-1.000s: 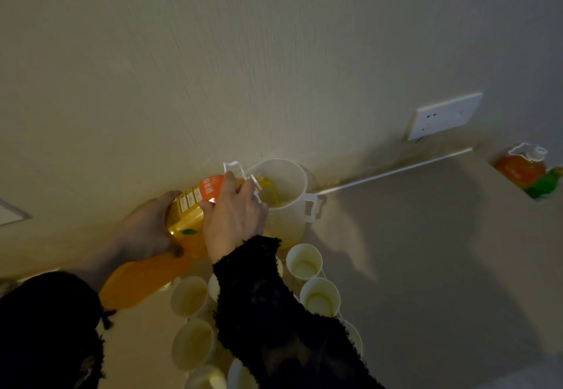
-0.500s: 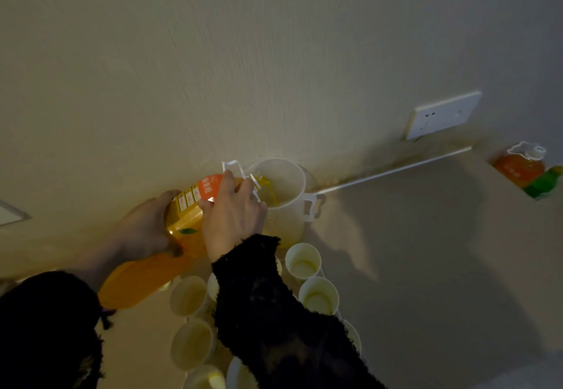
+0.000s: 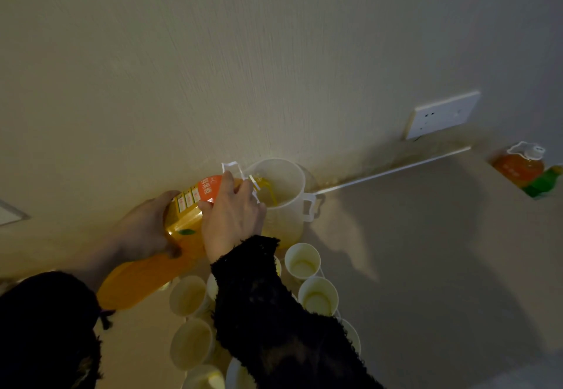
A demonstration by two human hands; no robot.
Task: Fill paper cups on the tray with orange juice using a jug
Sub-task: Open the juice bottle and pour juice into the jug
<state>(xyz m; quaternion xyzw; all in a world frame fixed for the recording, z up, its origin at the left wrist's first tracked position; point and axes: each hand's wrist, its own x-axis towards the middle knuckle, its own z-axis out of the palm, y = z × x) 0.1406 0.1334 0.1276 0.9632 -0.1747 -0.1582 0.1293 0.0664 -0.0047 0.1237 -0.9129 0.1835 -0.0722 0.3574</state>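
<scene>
Bottle (image 3: 182,221) unmoved; translucent jug (image 3: 285,221) part-filled.

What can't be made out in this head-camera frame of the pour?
- Paper cups: the right sleeve covers several and the bottom edge cuts off others, so count and fill stay unclear.
- Tray: nothing of it shows under the cups in the dim head view.
- Jug: the right hand and the tilted juice bottle hide part of its wall.
- Green bottle: cut off by the right edge.
</scene>
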